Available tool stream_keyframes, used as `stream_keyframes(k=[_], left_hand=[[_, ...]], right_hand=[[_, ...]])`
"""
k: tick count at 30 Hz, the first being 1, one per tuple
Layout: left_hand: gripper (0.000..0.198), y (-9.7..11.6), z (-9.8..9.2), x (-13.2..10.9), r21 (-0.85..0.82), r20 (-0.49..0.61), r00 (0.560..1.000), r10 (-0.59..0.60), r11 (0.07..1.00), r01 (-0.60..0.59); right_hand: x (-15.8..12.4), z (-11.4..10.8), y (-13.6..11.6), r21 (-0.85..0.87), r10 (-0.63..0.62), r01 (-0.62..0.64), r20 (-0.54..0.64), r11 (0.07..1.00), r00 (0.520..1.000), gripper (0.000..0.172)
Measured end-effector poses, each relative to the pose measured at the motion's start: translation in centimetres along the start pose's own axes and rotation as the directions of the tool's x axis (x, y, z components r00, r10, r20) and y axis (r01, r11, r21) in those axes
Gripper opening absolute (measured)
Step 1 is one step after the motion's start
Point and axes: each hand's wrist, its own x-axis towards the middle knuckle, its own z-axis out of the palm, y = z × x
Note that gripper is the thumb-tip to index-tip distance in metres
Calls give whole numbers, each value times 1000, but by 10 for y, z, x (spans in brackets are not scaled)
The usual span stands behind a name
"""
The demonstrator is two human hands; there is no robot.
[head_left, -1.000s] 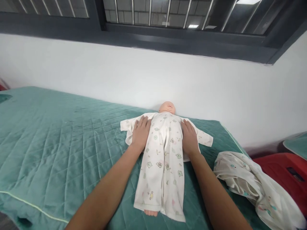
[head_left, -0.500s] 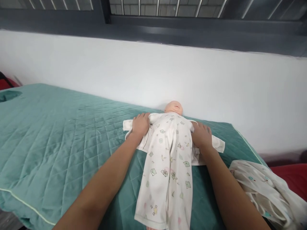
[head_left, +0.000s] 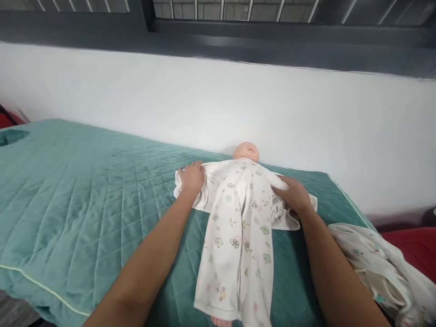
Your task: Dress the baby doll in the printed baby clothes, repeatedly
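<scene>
A baby doll (head_left: 245,151) lies on its back, head against the wall and toes showing at the near end. White baby clothes (head_left: 235,227) with small green animal prints cover its body and legs. At the left, my left hand (head_left: 192,177) is closed over the sleeve (head_left: 211,169) on that side, fingers pointing away from me. My right hand (head_left: 293,194) grips the other sleeve (head_left: 277,181), thumb toward the doll's body. Loose white cloth (head_left: 284,220) spreads out beneath both arms. The doll's hands are hidden.
A green quilted cover (head_left: 102,190) lies under the doll. Behind it rises a white wall (head_left: 153,100) below a dark barred window frame (head_left: 218,45). Crumpled white printed cloth (head_left: 381,268) lies at the right, beside something red (head_left: 417,247).
My left hand has slid outward along its sleeve. My right hand has turned and shifted slightly outward, with the sleeve now showing in its grip. The doll's toes show more at the bottom.
</scene>
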Motion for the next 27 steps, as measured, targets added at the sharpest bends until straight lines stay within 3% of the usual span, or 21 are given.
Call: stream_keyframes(k=[5, 7, 10, 12, 15, 18, 27], left_hand=[[34, -1, 0, -4, -69, 11, 996, -92, 993, 93], [35, -1, 0, -3, -102, 13, 994, -105, 989, 106], [35, -1, 0, 0, -135, 16, 994, -108, 985, 109], [35, -1, 0, 1, -139, 18, 995, -100, 985, 101], [35, -2, -1, 3, -128, 22, 996, -87, 988, 89], [35, -3, -1, 4, -112, 38, 998, -59, 992, 63], [34, -4, 1, 8, -83, 46, 998, -41, 996, 44]], right_hand=[[-10, -13, -21, 75, -96, 102, -89, 992, 991, 45], [-13, -27, -45, 120, -162, 182, -158, 976, 974, 42], [-10, -46, -102, 242, -242, 286, -196, 927, 950, 39], [-2, -47, -146, 287, -364, 366, -62, 885, 929, 39], [19, -30, -203, 262, -597, 543, 211, 798, 774, 39], [41, -5, -233, 130, -642, 651, 392, 748, 660, 34], [68, 20, -248, -132, -496, 685, 594, 716, 633, 34]])
